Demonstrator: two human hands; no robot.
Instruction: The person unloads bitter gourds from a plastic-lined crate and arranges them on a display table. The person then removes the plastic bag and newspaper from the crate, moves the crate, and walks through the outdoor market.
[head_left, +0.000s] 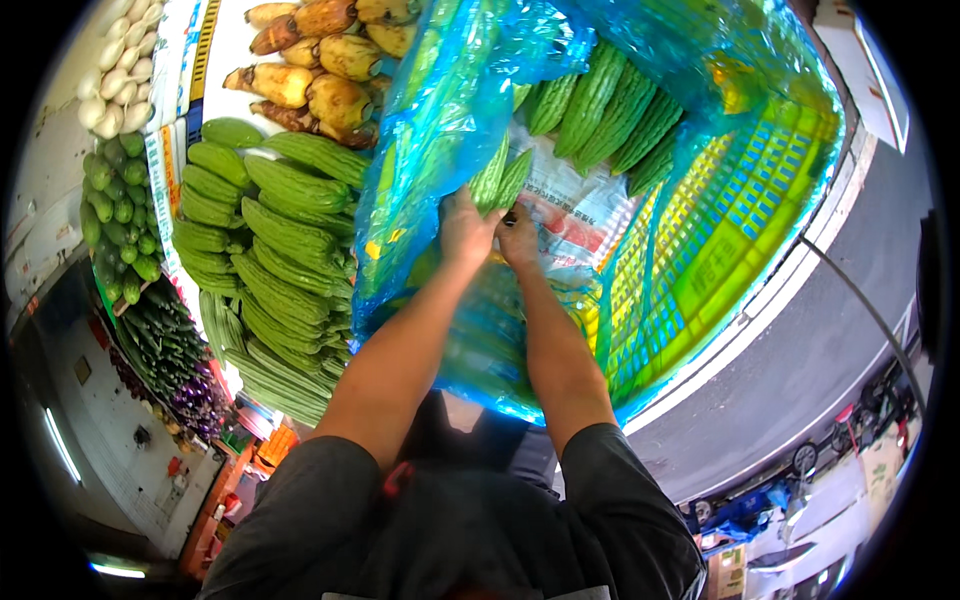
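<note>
Inside a yellow crate (690, 270) lined with a blue plastic bag (400, 190), my two hands meet over a couple of bitter melons (502, 182). The fingers of my left hand (464, 235) are closed round the lower end of one. My right hand (518, 240) is closed at the near end of the other, where a small dark spot shows by the fingertips. Part of the grip is hidden behind my own hands. Beyond them several more bitter melons (600, 110) lie side by side. A printed sheet of paper (580, 205) covers part of the crate's inside.
Piled green gourds (290, 240) stand left of the crate, with brown-yellow lotus roots (335, 80) behind. Farther left are cucumbers (122, 205), small white vegetables (122, 75) and purple eggplants (200, 400). A grey road (740, 420) runs along the right.
</note>
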